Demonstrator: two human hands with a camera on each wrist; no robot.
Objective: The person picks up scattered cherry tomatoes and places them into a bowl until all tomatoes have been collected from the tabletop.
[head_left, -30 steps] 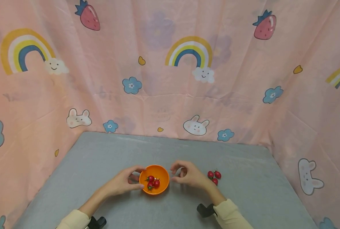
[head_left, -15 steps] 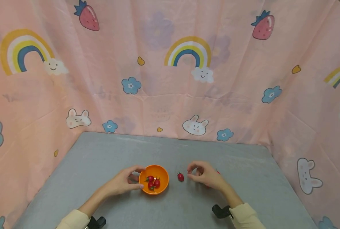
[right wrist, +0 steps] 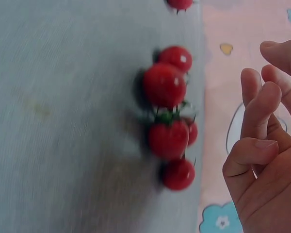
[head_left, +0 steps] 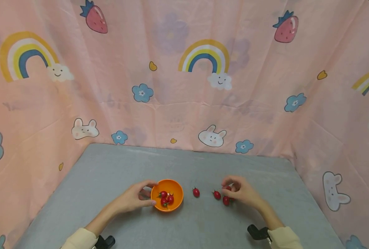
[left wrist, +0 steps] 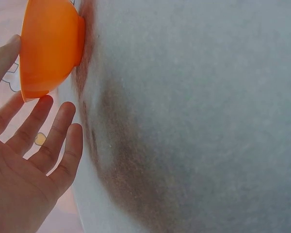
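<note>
My left hand [head_left: 138,196] holds the left side of an orange bowl [head_left: 177,204], thumb and index finger at its rim. In the left wrist view, fingertips touch the side of the bowl [left wrist: 48,46], while the other fingers are spread. Several small red cherry tomatoes [head_left: 163,194] lie inside it. Just right of the bowl sits a single tomato [head_left: 196,192]. My right hand [head_left: 242,191] hovers over a loose cluster of tomatoes [head_left: 226,200], partly hiding them. Its thumb and fingers stand apart, with nothing between them in the right wrist view; several tomatoes [right wrist: 166,86] lie beside it.
A grey cloth-like surface [head_left: 134,162] covers the table. Behind and on both sides hangs a pink curtain [head_left: 166,117] with rainbows, rabbits and flowers. Each wrist carries a black camera mount, such as the right one [head_left: 258,232].
My right hand has moved right, from beside the bowl to above the tomato cluster. The single tomato near the bowl and others between are now uncovered. My left hand and the bowl stay put.
</note>
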